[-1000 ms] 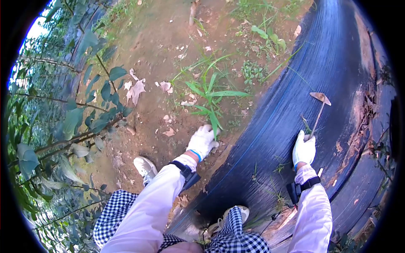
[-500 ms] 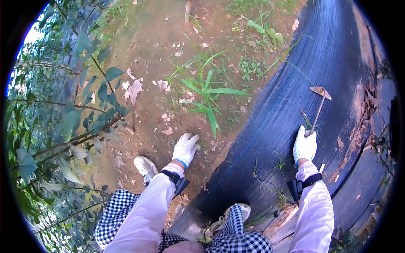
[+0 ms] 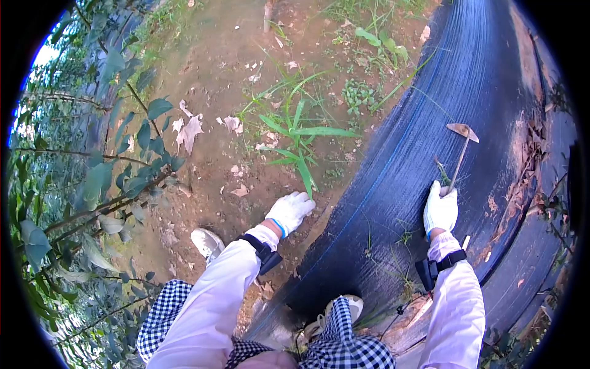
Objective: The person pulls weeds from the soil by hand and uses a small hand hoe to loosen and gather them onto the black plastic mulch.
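Observation:
My left hand (image 3: 291,211), in a white glove, reaches over the bare soil toward the base of a broad-leaved green weed (image 3: 299,142); its fingers are apart and hold nothing, just short of the lowest leaf. My right hand (image 3: 441,208), also gloved, grips the handle of a small hand hoe (image 3: 461,149). The hoe's blade points away from me and rests on the black ground sheet (image 3: 424,123). A thin grass stem pokes up beside the right hand.
Dry leaves (image 3: 187,130) lie scattered on the brown soil. Leafy tree branches (image 3: 117,172) hang at the left. More weeds (image 3: 359,92) grow along the sheet's edge. My shoes (image 3: 207,242) and checked trousers fill the bottom of the view.
My left hand, at the weed's base a second ago, pulled back toward me over the soil and has now reached forward to the weed again. The right hand and hoe barely shifted.

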The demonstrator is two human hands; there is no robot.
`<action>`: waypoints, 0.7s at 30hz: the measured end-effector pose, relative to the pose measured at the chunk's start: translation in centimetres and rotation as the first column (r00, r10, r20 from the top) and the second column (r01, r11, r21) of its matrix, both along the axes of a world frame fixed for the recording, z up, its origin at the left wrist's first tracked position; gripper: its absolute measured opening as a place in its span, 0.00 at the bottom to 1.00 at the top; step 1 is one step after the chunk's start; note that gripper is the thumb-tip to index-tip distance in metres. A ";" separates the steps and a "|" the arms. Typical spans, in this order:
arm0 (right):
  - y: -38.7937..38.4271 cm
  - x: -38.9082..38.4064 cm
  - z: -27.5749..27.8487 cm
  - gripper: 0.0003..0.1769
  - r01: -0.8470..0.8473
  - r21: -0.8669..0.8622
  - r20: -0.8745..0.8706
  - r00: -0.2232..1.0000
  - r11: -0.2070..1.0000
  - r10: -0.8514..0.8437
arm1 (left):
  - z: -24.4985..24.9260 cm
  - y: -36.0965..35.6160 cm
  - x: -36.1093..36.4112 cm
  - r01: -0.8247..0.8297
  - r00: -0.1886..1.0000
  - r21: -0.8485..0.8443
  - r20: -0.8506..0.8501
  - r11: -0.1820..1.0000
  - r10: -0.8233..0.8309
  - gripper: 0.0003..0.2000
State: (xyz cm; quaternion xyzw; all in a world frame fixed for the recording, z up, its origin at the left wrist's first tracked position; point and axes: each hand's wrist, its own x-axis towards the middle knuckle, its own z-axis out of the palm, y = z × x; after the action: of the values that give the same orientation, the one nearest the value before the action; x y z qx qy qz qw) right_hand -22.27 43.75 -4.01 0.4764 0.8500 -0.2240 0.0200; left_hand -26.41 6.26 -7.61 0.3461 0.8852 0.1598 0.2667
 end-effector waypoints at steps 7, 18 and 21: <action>-0.1 0.2 -0.1 0.20 0.008 0.011 0.018 1.000 1.000 -0.009 | 1.3 3.6 -2.9 -0.584 0.809 0.205 0.072 0.785 0.583 0.16; 0.0 -0.3 0.5 0.19 0.036 -0.006 0.028 0.999 0.999 -0.036 | -0.5 6.8 -5.0 -0.728 0.660 0.395 0.178 0.561 0.730 0.10; 0.0 -0.3 0.1 0.19 0.049 -0.037 0.038 0.998 0.998 -0.047 | 0.9 7.6 -4.4 -0.617 0.782 0.280 0.119 0.735 0.611 0.14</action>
State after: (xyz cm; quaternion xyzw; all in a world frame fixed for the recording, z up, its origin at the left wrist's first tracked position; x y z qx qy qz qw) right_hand -22.58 43.77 -3.94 0.5002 0.8334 -0.2316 0.0392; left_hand -30.77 13.86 -6.66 0.0701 0.9116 0.3760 0.1507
